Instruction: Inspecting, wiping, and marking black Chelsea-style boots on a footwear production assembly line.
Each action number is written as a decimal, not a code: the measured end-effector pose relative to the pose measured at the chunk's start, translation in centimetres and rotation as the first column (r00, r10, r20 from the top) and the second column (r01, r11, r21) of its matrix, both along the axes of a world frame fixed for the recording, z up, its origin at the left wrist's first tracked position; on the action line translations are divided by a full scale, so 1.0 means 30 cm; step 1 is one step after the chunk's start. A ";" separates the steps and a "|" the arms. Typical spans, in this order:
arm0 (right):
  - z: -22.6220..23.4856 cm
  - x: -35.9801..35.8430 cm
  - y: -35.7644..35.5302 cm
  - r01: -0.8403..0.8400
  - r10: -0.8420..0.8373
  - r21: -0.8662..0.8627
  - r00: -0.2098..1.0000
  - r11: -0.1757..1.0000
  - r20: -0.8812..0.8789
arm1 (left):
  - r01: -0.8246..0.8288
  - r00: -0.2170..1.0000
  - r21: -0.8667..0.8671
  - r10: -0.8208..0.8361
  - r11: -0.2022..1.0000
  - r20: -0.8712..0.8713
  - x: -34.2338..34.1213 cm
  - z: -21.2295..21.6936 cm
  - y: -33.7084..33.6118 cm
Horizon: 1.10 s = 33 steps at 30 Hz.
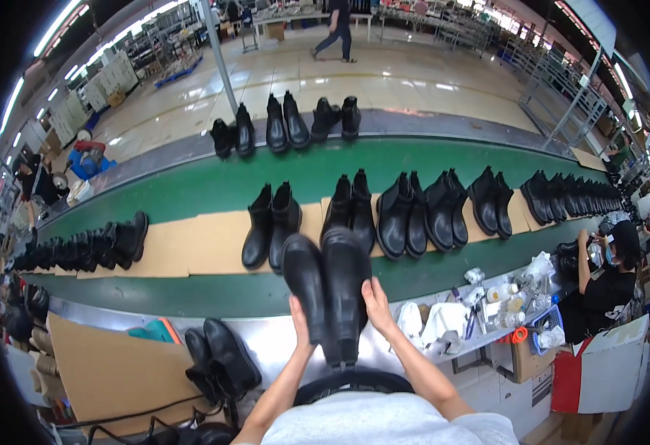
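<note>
Between my two hands is a pair of black ankle boots, held side by side with the toes pointing away from me. My left hand presses against the outer side of the left boot near its shaft. On the outer side of the right boot, my right hand closes with its thumb on top; its other fingers are partly hidden. Just beyond the toes, more black boots stand in pairs on a strip of cardboard along the green conveyor belt.
Another boot pair lies left of me beside a cardboard sheet. Bottles, white cloths and a blue basket are at the right on the metal ledge. A masked co-worker sits farther right. Three boot pairs line the far ledge.
</note>
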State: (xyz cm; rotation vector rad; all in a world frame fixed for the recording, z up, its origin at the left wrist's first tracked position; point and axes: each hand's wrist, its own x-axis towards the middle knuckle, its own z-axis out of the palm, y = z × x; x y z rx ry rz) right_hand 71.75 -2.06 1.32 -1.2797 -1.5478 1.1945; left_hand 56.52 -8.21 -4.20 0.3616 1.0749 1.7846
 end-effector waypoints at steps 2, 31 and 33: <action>0.020 -0.002 0.014 0.046 -0.042 0.051 0.996 0.998 -0.076 | -0.083 0.890 -0.066 0.044 0.994 -0.454 -0.018 0.026 0.006; -0.098 0.108 0.074 -0.431 -0.272 -0.545 0.548 0.719 -0.791 | 0.408 0.903 -0.250 -0.429 0.878 -0.033 -0.067 0.011 -0.275; -0.101 0.116 0.075 -0.394 -0.277 -0.541 0.555 0.743 -0.784 | 0.432 0.896 -0.249 -0.445 0.867 0.005 -0.068 0.057 -0.308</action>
